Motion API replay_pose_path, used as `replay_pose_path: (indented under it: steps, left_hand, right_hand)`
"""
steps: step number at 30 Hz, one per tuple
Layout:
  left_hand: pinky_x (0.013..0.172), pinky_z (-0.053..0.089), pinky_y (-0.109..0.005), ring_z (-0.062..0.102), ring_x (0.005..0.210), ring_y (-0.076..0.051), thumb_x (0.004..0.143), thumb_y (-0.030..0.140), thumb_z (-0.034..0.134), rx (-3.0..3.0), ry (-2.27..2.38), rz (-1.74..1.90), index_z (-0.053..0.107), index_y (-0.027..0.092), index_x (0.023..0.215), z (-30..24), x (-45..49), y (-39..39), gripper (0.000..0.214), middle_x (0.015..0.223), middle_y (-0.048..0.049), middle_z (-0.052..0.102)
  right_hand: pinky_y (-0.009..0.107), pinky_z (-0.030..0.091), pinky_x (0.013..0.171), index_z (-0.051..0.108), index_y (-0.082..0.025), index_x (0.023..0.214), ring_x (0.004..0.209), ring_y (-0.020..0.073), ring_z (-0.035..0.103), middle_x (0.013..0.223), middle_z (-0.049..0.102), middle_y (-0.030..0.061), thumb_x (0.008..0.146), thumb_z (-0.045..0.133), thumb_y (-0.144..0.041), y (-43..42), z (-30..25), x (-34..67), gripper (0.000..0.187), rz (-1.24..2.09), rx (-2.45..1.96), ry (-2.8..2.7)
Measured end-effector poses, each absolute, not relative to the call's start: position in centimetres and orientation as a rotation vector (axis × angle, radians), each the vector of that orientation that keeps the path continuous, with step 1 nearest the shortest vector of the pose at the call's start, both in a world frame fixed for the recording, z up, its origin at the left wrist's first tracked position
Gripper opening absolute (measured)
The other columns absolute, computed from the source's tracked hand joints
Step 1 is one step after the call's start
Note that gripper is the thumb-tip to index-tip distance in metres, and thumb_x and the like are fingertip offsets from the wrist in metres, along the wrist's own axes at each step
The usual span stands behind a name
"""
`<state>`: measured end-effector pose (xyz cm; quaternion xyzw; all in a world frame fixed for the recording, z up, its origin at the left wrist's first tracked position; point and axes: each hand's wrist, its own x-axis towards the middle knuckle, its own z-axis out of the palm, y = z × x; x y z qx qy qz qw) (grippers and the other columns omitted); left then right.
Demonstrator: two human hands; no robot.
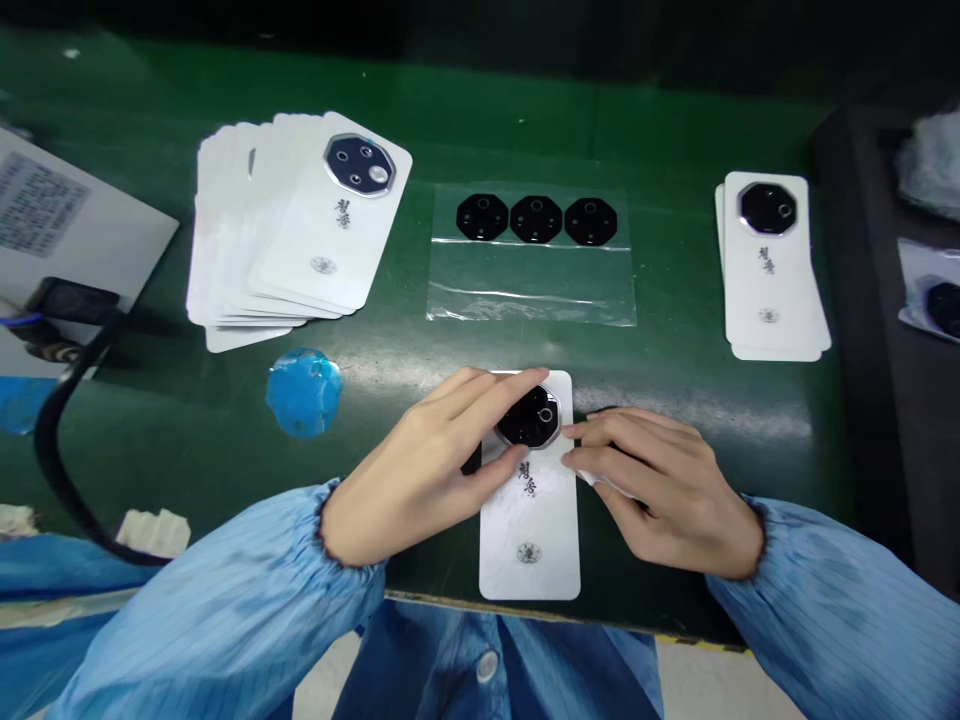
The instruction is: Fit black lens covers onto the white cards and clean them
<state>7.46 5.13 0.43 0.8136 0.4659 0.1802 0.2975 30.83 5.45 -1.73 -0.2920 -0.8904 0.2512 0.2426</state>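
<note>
Head view, bench session. My left hand [416, 465] is closed over the black octagonal lens piece [529, 418], fingers across its top edge and thumb at its lower left. The silver-rimmed piece sits at the top end of a white phone-shaped card [529, 545], which lies flat on the green bench mat [660, 130]. My right hand [649, 485] pinches a white wipe [600, 483], fingertips just beside the rim.

Card print: black brush-style characters and a round stamp, neither readable. Same print on the fanned card stack [255, 220] at upper left and the smaller card stack [769, 265] at right. Between them, a clear plastic sleeve [532, 255] holds three black octagonal pieces. Also noted: a round blue film disc [304, 392] left of my hands, a black cable [49, 450], and a printed sheet [45, 205], its text too small to read.
</note>
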Motion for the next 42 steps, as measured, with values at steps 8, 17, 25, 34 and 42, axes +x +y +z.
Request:
replay_pose_path:
  steps: [8,17,25,34,42]
  left_hand:
    - [0.087,0.046,-0.024,0.057,0.098,-0.012,0.086,0.017,0.061,2.079,1.362,0.477,0.047,0.02,0.131,1.11,8.1,5.16,0.048,0.113,-0.001,0.062]
    - [0.086,0.048,-0.025,0.058,0.101,-0.014,0.085,0.016,0.062,2.08,1.398,0.444,0.047,0.022,0.131,1.09,8.34,5.18,0.049,0.114,-0.0009,0.062]
    - [0.09,0.049,-0.026,0.059,0.106,-0.014,0.084,0.017,0.063,2.029,1.416,0.456,0.043,0.024,0.135,0.94,8.26,4.97,0.055,0.122,-0.0005,0.061]
    - [0.094,0.047,-0.024,0.059,0.109,-0.013,0.082,0.014,0.066,2.015,1.384,0.47,0.036,0.024,0.142,0.96,8.26,5.45,0.067,0.12,0.0014,0.063]
    - [0.092,0.049,-0.03,0.059,0.108,-0.016,0.084,0.013,0.061,2.043,1.358,0.471,0.029,0.024,0.145,0.93,8.21,5.21,0.07,0.122,-0.0013,0.063]
  right_hand:
    - [0.035,0.052,0.081,0.062,-0.012,0.095,0.096,0.0196,0.063,0.088,0.062,0.0074,0.086,0.051,-0.001,5.5,-1.69,30.79,0.018,0.682,-0.775,-2.442]
    - [0.035,0.053,0.084,0.063,-0.015,0.096,0.096,0.0195,0.064,0.087,0.062,0.006,0.087,0.05,-0.003,5.55,-1.59,30.7,0.019,0.684,-0.792,-2.435]
    - [0.035,0.053,0.082,0.062,-0.015,0.096,0.095,0.019,0.063,0.088,0.062,0.0054,0.087,0.05,-0.003,5.45,-1.64,30.79,0.019,0.686,-0.797,-2.435]
    - [0.036,0.052,0.079,0.062,-0.015,0.096,0.093,0.0196,0.064,0.087,0.063,0.0059,0.087,0.05,-0.003,5.48,-1.62,30.71,0.019,0.683,-0.791,-2.424]
    - [0.039,0.054,0.076,0.061,-0.013,0.097,0.098,0.0231,0.063,0.097,0.066,0.0119,0.086,0.048,0.001,5.7,-1.37,30.73,0.022,0.587,-0.722,-2.476]
